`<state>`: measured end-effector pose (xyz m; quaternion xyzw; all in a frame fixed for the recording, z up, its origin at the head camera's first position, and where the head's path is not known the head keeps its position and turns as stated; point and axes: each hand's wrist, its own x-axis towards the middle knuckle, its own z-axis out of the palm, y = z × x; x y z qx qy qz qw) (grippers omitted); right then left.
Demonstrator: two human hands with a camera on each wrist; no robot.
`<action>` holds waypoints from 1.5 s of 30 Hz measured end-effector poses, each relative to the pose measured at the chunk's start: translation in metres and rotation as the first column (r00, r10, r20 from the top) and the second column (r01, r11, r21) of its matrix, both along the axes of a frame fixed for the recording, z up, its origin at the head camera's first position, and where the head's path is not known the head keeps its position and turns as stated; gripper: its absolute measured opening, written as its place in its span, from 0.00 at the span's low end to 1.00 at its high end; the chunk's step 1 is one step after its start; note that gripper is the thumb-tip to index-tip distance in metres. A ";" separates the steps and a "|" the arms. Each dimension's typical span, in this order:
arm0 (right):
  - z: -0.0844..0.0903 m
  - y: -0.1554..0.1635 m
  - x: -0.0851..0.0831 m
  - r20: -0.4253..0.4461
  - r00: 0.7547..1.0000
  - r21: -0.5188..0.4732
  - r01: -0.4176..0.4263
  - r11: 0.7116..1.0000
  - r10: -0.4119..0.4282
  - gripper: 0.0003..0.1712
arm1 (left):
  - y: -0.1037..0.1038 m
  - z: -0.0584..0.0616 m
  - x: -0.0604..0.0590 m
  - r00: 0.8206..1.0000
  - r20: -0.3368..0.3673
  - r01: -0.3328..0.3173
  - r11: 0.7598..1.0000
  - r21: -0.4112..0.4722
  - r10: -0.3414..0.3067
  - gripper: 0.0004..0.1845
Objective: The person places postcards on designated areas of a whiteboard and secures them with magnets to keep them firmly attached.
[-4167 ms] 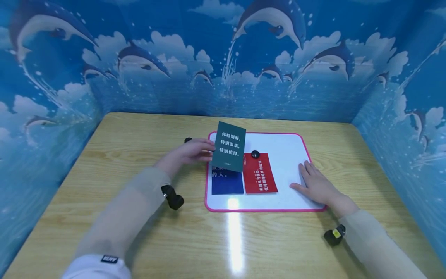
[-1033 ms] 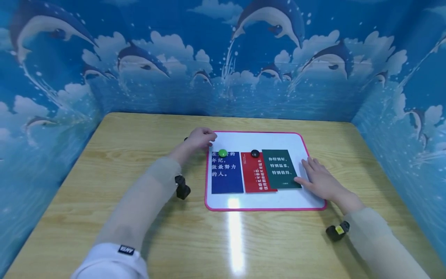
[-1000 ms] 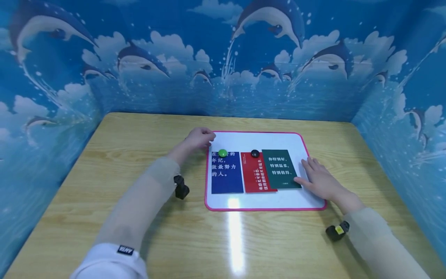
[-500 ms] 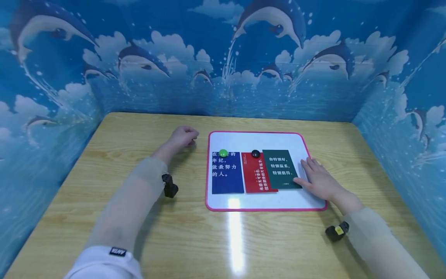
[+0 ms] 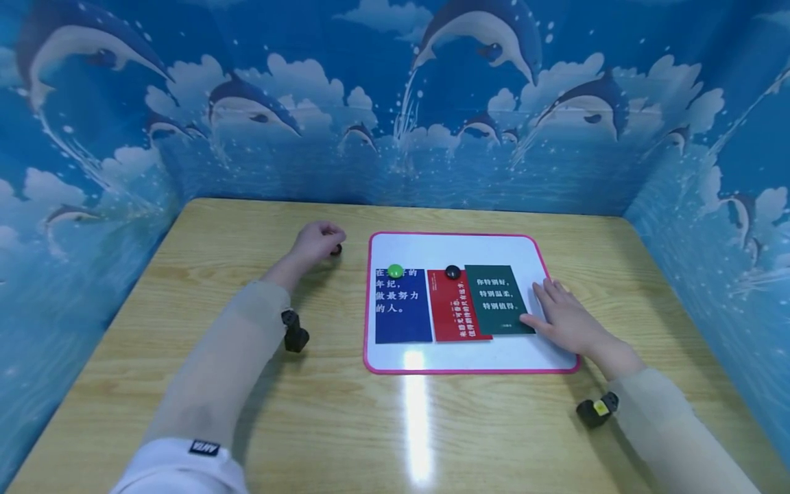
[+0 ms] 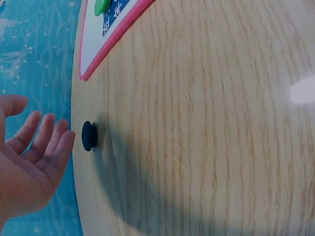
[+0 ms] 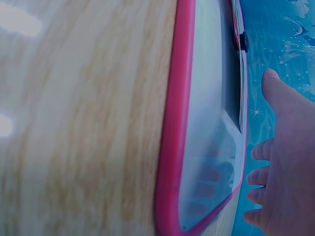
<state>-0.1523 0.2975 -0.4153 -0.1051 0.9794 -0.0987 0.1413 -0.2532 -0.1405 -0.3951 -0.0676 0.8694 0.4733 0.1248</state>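
Observation:
My left hand (image 5: 317,241) hovers left of the whiteboard (image 5: 401,358), fingers loosely bent and holding nothing. Close by its fingertips, a round black magnet (image 6: 89,136) sits on the table in the left wrist view; the hand partly covers it from the head camera. Straight-fingered, my right hand (image 5: 564,321) rests on the board's right side, its thumb at the edge of a dark green card (image 5: 497,317). That card overlaps a red card (image 5: 446,312), which bears a black magnet (image 5: 453,272). Leftmost lies a blue card (image 5: 402,326) with a green magnet (image 5: 396,272) on its top.
The whiteboard has a pink rim and lies flat on a wooden table (image 5: 345,425). A blue dolphin-print curtain (image 5: 395,165) stands along the table's back and both sides. Light glares off the tabletop in front of the board.
The dark green card, earlier raised at my left hand, now lies beside my right thumb. My left hand has since withdrawn leftward to the loose black magnet. My right hand stays nearly still.

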 end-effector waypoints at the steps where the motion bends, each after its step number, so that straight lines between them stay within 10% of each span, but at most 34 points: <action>1: 0.000 0.000 0.000 0.000 1.000 0.001 0.000 1.000 0.000 0.52 | 0.000 0.000 0.000 1.000 -0.005 -0.002 1.000 -0.004 0.002 0.18; 33: 0.000 0.000 0.002 -0.029 0.999 -0.006 -0.034 0.999 0.033 0.50 | -0.014 -0.006 -0.002 0.961 -0.181 0.156 0.950 -0.271 -0.210 0.19; 45: 0.002 -0.005 0.003 -0.033 0.999 -0.015 -0.040 0.999 0.040 0.50 | -0.016 -0.021 -0.010 0.937 -0.177 0.185 0.859 -0.478 -0.300 0.21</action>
